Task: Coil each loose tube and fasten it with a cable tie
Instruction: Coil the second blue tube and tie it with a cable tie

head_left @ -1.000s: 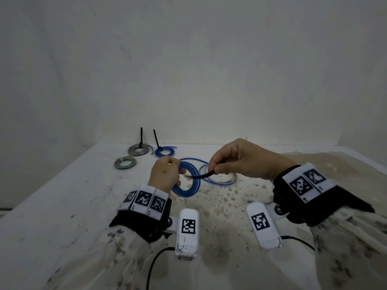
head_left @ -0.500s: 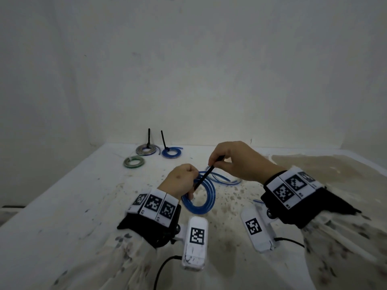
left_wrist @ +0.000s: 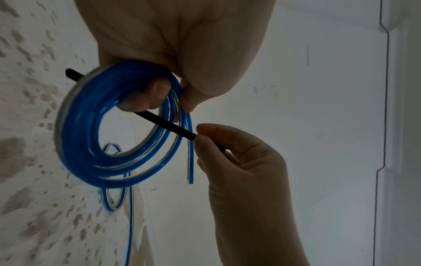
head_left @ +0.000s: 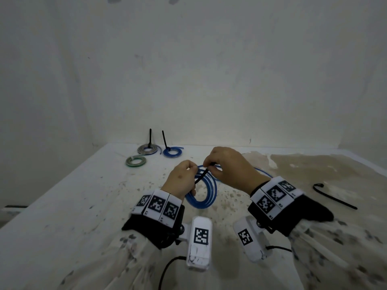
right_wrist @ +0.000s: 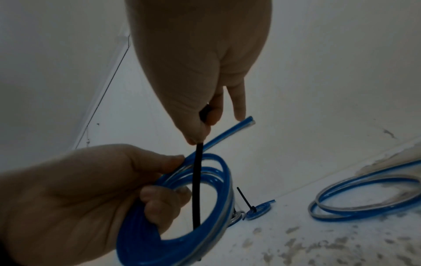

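Note:
My left hand [head_left: 181, 179] grips a coil of blue tube [head_left: 202, 193] held upright above the table; its thumb and fingers curl round the coil's top [left_wrist: 91, 100]. My right hand [head_left: 228, 167] pinches a black cable tie [head_left: 201, 177] that runs down through the coil's centre [right_wrist: 196, 181]. The tie's far tip [left_wrist: 69, 72] pokes out past the coil's rim. One cut end of the blue tube [right_wrist: 247, 121] sticks out free beside my right fingers.
A loose blue tube [head_left: 259, 172] lies on the stained white table [head_left: 73, 206] behind my hands. Three tied coils lie far left: grey [head_left: 148, 149], blue [head_left: 172, 152], green [head_left: 136, 160]. A spare black cable tie [head_left: 333, 197] lies at the right. Walls close off the back.
The cable tie has swung from nearly level to a steep slant as my right hand fed it through the coil. Both hands have drawn closer together and nearer to me.

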